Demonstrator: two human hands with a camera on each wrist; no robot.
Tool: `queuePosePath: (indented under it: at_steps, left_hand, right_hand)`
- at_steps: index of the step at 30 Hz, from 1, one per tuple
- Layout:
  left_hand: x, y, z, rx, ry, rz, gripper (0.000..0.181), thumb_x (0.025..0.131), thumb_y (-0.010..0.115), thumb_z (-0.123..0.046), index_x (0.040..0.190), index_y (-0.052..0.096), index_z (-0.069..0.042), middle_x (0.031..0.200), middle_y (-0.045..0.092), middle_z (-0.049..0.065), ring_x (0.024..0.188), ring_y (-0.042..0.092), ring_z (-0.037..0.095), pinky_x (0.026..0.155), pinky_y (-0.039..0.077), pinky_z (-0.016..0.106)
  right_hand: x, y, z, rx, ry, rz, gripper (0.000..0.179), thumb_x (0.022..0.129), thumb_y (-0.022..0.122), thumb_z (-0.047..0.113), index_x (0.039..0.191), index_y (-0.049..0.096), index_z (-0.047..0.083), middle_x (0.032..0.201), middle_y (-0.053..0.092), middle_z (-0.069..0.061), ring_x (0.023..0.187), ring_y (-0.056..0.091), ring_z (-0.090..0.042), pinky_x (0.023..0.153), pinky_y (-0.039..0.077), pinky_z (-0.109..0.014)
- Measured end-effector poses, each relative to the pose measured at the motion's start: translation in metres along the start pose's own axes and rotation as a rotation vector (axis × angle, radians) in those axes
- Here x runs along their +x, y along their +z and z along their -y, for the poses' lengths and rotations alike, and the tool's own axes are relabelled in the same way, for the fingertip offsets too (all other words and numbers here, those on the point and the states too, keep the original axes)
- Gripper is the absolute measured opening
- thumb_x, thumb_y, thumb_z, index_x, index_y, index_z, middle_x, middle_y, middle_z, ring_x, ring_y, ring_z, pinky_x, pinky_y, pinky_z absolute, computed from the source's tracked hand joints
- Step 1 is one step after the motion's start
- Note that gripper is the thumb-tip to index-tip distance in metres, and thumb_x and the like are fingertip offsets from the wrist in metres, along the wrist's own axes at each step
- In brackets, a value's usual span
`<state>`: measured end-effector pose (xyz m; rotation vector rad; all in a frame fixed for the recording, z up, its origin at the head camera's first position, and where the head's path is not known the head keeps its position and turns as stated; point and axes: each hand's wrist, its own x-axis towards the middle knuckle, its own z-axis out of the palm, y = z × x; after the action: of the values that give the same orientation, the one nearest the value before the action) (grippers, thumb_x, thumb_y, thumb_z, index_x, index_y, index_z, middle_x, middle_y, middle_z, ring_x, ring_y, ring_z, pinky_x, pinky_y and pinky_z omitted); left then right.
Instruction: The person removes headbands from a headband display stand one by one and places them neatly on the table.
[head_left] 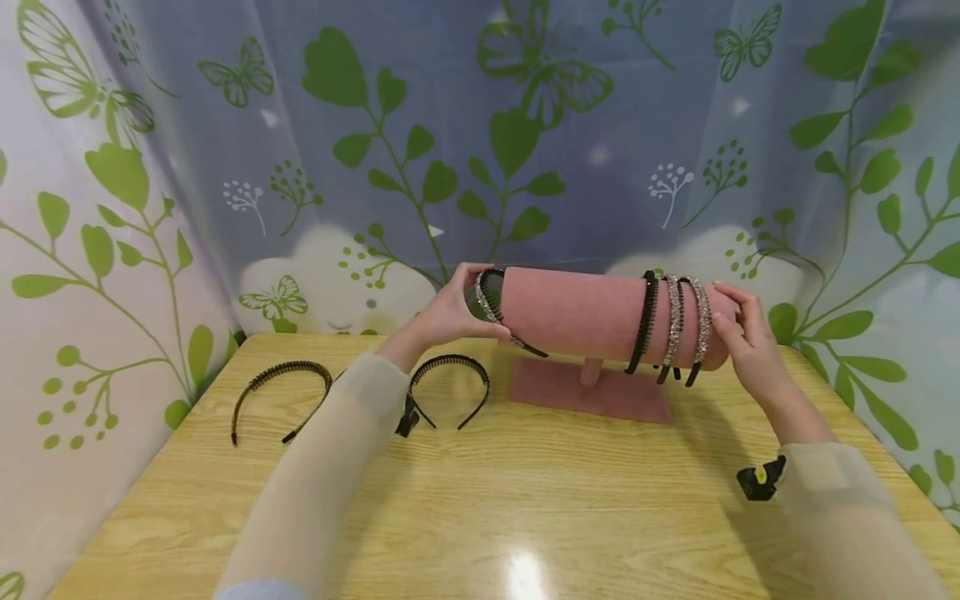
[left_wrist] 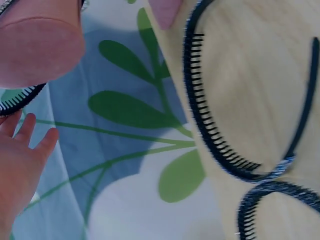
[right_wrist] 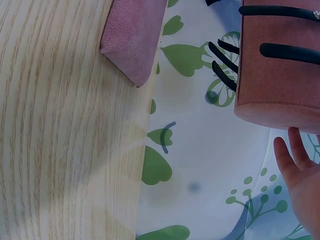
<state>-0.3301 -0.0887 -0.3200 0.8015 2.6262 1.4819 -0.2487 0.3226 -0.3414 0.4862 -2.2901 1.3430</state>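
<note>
My left hand [head_left: 456,310] holds a glittery headband [head_left: 491,304] with comb teeth at the left end of a pink padded roll [head_left: 573,312]. One tip of that headband lies against the roll's front. In the left wrist view, the fingers [left_wrist: 46,142] are by its dark toothed band [left_wrist: 22,100]. My right hand [head_left: 753,346] touches the roll's right end, its fingers [right_wrist: 285,157] fairly straight against the end in the right wrist view. Around the roll's right part sit a black headband [head_left: 643,321] and two silver sparkly headbands [head_left: 673,321].
The roll stands on a post over a pink base [head_left: 592,400] on the wooden table [head_left: 525,500]. To the left lie a dark toothed headband [head_left: 450,360] and a brownish headband [head_left: 288,367], partly behind my left arm. A patterned curtain [head_left: 465,125] hangs behind.
</note>
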Motion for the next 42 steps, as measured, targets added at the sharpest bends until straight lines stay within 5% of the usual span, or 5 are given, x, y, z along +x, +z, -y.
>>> queuePosePath:
  at_steps: [7, 18, 26, 34, 42]
  left_hand:
    - [-0.017, 0.001, 0.018, -0.079, -0.083, -0.055, 0.095, 0.072, 0.088, -0.029, 0.146, 0.03, -0.019, 0.155, 0.024, 0.007, 0.144, 0.018, 0.024, 0.113, 0.021, 0.045]
    - [-0.051, -0.01, 0.039, -0.167, -0.019, -0.138, 0.093, 0.074, 0.087, -0.016, 0.146, 0.029, -0.01, 0.15, 0.03, 0.012, 0.143, 0.021, 0.028, 0.111, 0.024, 0.052]
    - [-0.104, -0.033, 0.039, -0.244, 0.018, -0.2, 0.085, 0.078, 0.081, -0.003, 0.145, 0.029, -0.006, 0.147, 0.033, 0.01, 0.139, 0.029, 0.028, 0.11, 0.025, 0.053]
    - [-0.164, -0.062, 0.035, -0.324, 0.011, -0.31, 0.079, 0.081, 0.074, 0.007, 0.145, 0.029, -0.006, 0.146, 0.036, 0.014, 0.131, 0.037, 0.016, 0.103, 0.034, 0.028]
    - [-0.21, -0.086, 0.038, -0.438, 0.073, -0.406, 0.075, 0.082, 0.065, 0.017, 0.143, 0.035, -0.014, 0.138, 0.041, 0.003, 0.12, 0.045, 0.008, 0.098, 0.036, 0.019]
  right_hand:
    - [0.0, 0.002, 0.0, 0.011, -0.013, -0.001, 0.046, 0.105, 0.039, 0.013, 0.148, 0.028, 0.004, 0.137, 0.035, 0.001, 0.109, 0.043, 0.0, 0.078, 0.039, -0.012]
    - [-0.002, 0.002, 0.0, 0.001, 0.004, -0.008, 0.046, 0.105, 0.039, 0.014, 0.149, 0.027, 0.004, 0.138, 0.034, 0.001, 0.108, 0.042, 0.0, 0.077, 0.039, -0.012]
    - [-0.001, 0.001, -0.001, -0.013, 0.01, 0.003, 0.047, 0.105, 0.039, 0.015, 0.149, 0.026, 0.004, 0.144, 0.031, -0.017, 0.109, 0.04, 0.002, 0.079, 0.037, -0.012]
    - [0.0, 0.002, 0.0, 0.005, -0.017, -0.022, 0.045, 0.104, 0.04, 0.012, 0.147, 0.029, 0.002, 0.134, 0.037, 0.008, 0.106, 0.045, 0.0, 0.076, 0.04, -0.011]
    - [0.0, 0.002, 0.001, -0.008, -0.019, -0.026, 0.045, 0.104, 0.04, 0.012, 0.147, 0.029, 0.001, 0.134, 0.037, 0.007, 0.106, 0.045, 0.001, 0.076, 0.04, -0.01]
